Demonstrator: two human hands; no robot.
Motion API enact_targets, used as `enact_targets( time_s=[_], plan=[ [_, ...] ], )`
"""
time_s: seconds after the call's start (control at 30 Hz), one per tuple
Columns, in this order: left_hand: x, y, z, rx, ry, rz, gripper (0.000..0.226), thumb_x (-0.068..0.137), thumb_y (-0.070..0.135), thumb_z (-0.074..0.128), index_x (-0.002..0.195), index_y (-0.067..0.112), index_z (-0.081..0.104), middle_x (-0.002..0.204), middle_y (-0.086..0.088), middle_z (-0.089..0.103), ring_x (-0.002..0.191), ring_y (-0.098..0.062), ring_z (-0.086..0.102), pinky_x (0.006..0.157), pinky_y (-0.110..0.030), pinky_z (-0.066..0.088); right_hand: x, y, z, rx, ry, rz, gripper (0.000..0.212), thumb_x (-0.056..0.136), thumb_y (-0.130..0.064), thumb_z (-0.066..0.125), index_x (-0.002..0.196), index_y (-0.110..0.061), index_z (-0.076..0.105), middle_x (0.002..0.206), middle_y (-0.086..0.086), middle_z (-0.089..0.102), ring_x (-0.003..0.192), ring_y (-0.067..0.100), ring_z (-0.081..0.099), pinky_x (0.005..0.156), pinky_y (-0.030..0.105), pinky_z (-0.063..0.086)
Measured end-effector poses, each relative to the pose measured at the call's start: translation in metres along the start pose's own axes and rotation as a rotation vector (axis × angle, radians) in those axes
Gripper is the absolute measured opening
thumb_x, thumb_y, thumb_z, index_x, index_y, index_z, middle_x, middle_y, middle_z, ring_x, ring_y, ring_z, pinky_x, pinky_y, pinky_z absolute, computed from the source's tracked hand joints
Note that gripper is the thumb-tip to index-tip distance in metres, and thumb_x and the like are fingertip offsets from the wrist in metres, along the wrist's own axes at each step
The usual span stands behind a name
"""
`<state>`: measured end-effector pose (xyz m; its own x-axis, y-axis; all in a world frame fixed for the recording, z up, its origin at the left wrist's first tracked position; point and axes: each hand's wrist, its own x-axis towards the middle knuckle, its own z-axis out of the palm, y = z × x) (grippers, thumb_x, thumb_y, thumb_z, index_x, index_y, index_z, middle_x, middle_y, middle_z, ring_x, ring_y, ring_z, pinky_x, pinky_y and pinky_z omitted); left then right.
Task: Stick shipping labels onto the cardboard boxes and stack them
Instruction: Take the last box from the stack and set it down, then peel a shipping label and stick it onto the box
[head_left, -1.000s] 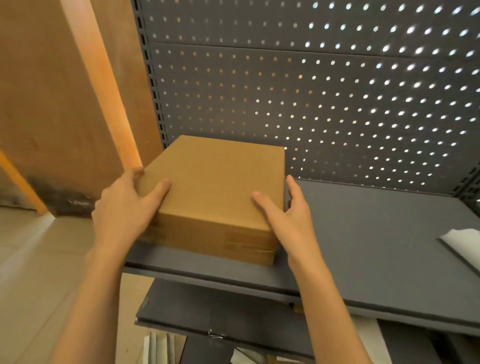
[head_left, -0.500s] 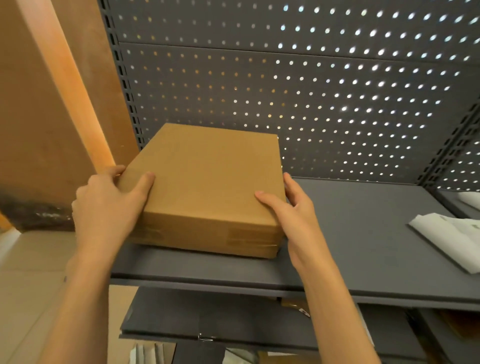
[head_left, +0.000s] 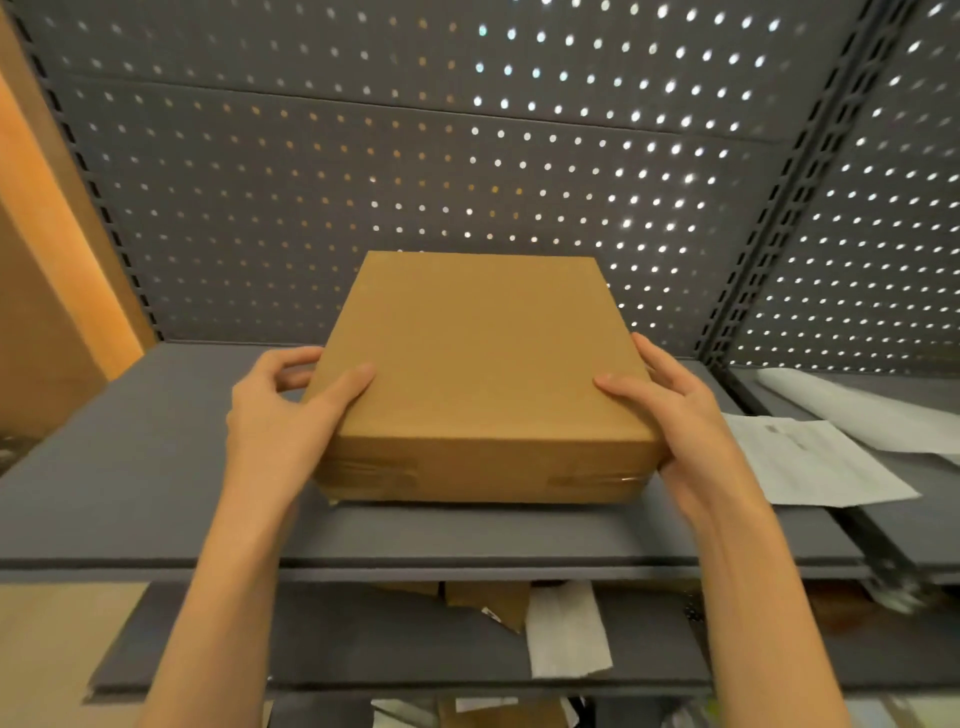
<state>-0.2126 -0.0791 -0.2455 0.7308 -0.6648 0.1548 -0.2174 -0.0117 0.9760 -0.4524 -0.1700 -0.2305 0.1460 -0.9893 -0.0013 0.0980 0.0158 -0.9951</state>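
Observation:
A flat brown cardboard box (head_left: 483, 364) sits on the grey shelf (head_left: 135, 467), square to me, with clear tape on its front face. My left hand (head_left: 280, 421) grips its near left corner, thumb on top and fingers curled round the side. My right hand (head_left: 680, 415) grips the near right corner the same way. No label shows on the box's top. White label sheets (head_left: 810, 457) lie on the shelf just right of my right hand.
A grey perforated back panel (head_left: 415, 171) rises behind the box. A slotted upright (head_left: 779, 208) divides the bay from the one at the right, where more white paper (head_left: 852, 410) lies. A lower shelf holds cardboard scraps (head_left: 483, 603) and white paper (head_left: 566, 634). An orange-brown wall stands at left.
The box has slid from the shelf's left end toward the middle, held in both hands, and now sits square. The view has swung right, bringing the label sheets closer.

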Motion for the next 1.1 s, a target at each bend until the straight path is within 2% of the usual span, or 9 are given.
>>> enact_targets(
  time_s=[0.2, 0.3, 0.47, 0.7, 0.8, 0.9, 0.97, 1.03, 1.1],
  plan=[
    [-0.019, -0.007, 0.034, -0.019, 0.008, -0.012, 0.039, 0.072, 0.033, 0.077, 0.106, 0.022, 0.062, 0.092, 0.013, 0.057, 0.086, 0.002, 0.053, 0.065, -0.022, 0.040, 0.012, 0.010, -0.040, -0.024, -0.043, 0.055, 0.061, 0.077, -0.012, 0.071, 0.133, -0.026, 0.052, 0.117, -0.009, 0.065, 0.098, 0.007, 0.064, 0.074, 0.022, 0.047],
    [-0.024, -0.009, 0.040, -0.007, 0.005, -0.016, 0.037, 0.075, 0.033, 0.075, 0.107, 0.022, 0.061, 0.092, 0.013, 0.056, 0.084, 0.003, 0.052, 0.064, -0.021, 0.038, 0.016, 0.015, -0.048, -0.030, -0.072, 0.062, 0.043, 0.079, -0.010, 0.069, 0.114, -0.033, 0.060, 0.104, -0.014, 0.068, 0.084, 0.000, 0.066, 0.067, 0.017, 0.047],
    [-0.025, -0.010, 0.045, 0.018, 0.013, -0.016, 0.035, 0.076, 0.033, 0.073, 0.108, 0.023, 0.060, 0.093, 0.010, 0.056, 0.082, 0.000, 0.052, 0.062, -0.022, 0.037, 0.023, 0.019, -0.053, -0.027, -0.103, 0.083, 0.049, 0.079, -0.012, 0.069, 0.122, -0.033, 0.056, 0.109, -0.013, 0.067, 0.093, 0.003, 0.064, 0.070, 0.019, 0.046],
    [-0.015, -0.011, 0.045, 0.062, -0.025, -0.011, 0.040, 0.077, 0.036, 0.072, 0.112, 0.022, 0.059, 0.102, 0.003, 0.058, 0.086, -0.002, 0.052, 0.063, -0.021, 0.037, 0.033, 0.021, -0.049, -0.033, -0.094, 0.079, 0.031, 0.080, -0.011, 0.068, 0.092, -0.039, 0.061, 0.092, -0.022, 0.068, 0.076, -0.005, 0.066, 0.063, 0.015, 0.046],
    [-0.011, -0.010, 0.043, 0.111, -0.068, -0.020, 0.042, 0.077, 0.039, 0.071, 0.113, 0.024, 0.057, 0.095, 0.014, 0.056, 0.084, -0.005, 0.054, 0.063, -0.022, 0.037, 0.033, 0.021, -0.047, -0.045, -0.071, 0.069, 0.033, 0.082, -0.012, 0.065, 0.101, -0.039, 0.062, 0.096, -0.020, 0.068, 0.069, -0.009, 0.064, 0.055, 0.010, 0.046],
    [-0.009, -0.005, 0.040, 0.255, -0.119, -0.039, 0.054, 0.067, 0.058, 0.069, 0.111, 0.030, 0.055, 0.094, 0.019, 0.054, 0.092, -0.018, 0.056, 0.073, -0.034, 0.045, 0.031, 0.021, -0.043, -0.047, -0.038, 0.069, 0.038, 0.084, -0.015, 0.062, 0.118, -0.032, 0.061, 0.105, -0.015, 0.068, 0.079, -0.004, 0.065, 0.062, 0.015, 0.046],
    [-0.008, 0.002, 0.039, 0.421, -0.136, -0.019, 0.056, 0.067, 0.065, 0.062, 0.111, 0.032, 0.052, 0.102, 0.011, 0.058, 0.099, -0.022, 0.056, 0.084, -0.042, 0.046, 0.030, 0.022, -0.041, -0.047, -0.020, 0.079, 0.043, 0.085, -0.017, 0.060, 0.126, -0.030, 0.058, 0.113, -0.011, 0.067, 0.092, 0.004, 0.064, 0.069, 0.020, 0.045],
    [-0.007, 0.009, 0.041, 0.596, -0.093, 0.077, 0.054, 0.077, 0.060, 0.061, 0.120, 0.028, 0.050, 0.119, 0.001, 0.058, 0.110, -0.028, 0.053, 0.088, -0.045, 0.043, 0.030, 0.021, -0.039, -0.050, 0.006, 0.085, 0.044, 0.085, -0.019, 0.061, 0.128, -0.029, 0.057, 0.117, -0.009, 0.066, 0.099, 0.008, 0.063, 0.073, 0.022, 0.045],
    [-0.007, 0.017, 0.048, 0.716, -0.037, 0.221, 0.055, 0.082, 0.052, 0.058, 0.127, 0.022, 0.047, 0.127, -0.007, 0.054, 0.116, -0.034, 0.048, 0.088, -0.046, 0.040, 0.030, 0.020, -0.039, -0.058, 0.044, 0.073, 0.042, 0.085, -0.021, 0.062, 0.126, -0.028, 0.058, 0.116, -0.009, 0.066, 0.100, 0.007, 0.062, 0.074, 0.022, 0.045]
  ],
)
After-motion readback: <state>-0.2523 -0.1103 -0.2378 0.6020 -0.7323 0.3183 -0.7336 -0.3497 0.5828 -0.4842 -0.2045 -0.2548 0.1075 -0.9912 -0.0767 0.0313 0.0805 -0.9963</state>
